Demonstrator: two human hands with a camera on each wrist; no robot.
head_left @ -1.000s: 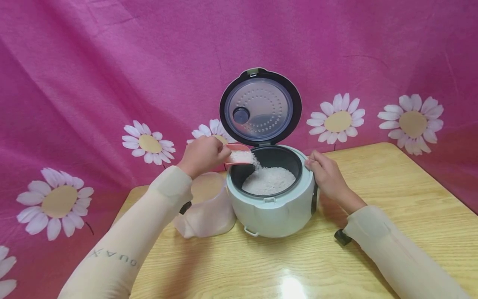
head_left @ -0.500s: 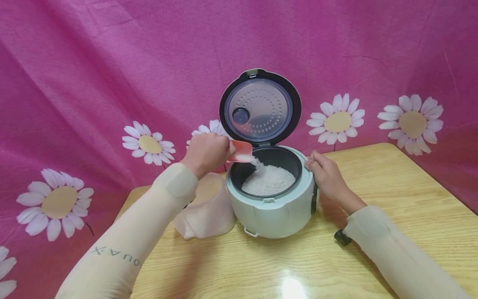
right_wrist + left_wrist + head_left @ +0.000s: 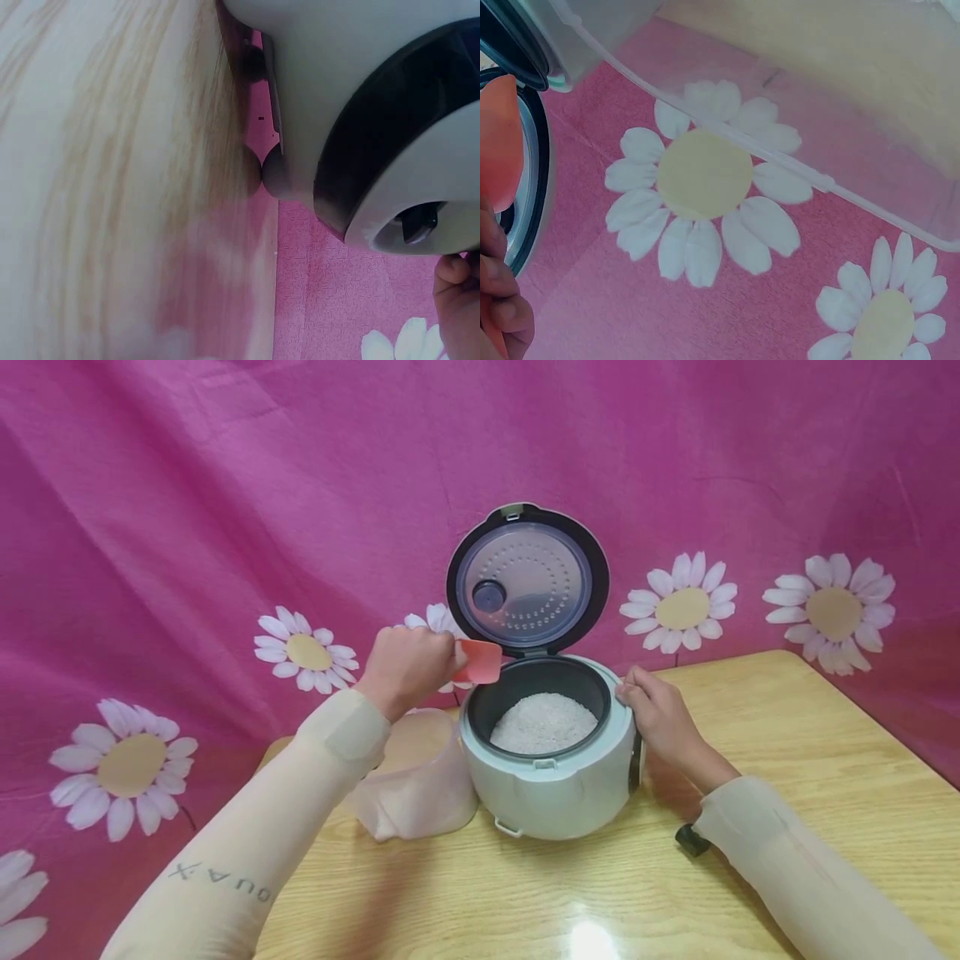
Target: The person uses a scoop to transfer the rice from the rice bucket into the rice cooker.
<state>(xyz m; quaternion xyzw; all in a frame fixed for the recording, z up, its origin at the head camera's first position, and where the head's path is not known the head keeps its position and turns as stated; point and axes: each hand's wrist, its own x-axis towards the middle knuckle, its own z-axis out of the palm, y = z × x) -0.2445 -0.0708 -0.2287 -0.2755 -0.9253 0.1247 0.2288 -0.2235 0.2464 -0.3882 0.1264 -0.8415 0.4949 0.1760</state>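
My left hand (image 3: 412, 664) grips an orange-red scoop (image 3: 482, 662) just above the left rim of a pale green rice cooker (image 3: 551, 802). The scoop is tipped over, and no grains fall from it. White rice (image 3: 546, 723) lies heaped in the dark inner pot (image 3: 501, 697). The cooker's lid (image 3: 531, 578) stands raised at the back. At the cooker's right rim, my right hand (image 3: 660, 714) holds on with thumb and curled fingers. In the left wrist view the curled fingers (image 3: 508, 300) wrap the scoop's handle.
A clear plastic container (image 3: 420, 814) stands left of the cooker, partly behind my left wrist. Both sit on a wooden table (image 3: 675, 893). A pink cloth with daisies (image 3: 682, 608) hangs behind the table.
Rice was pouring from the scoop into the pot; the stream has stopped and the scoop has turned further over. The right hand keeps its place on the rim.
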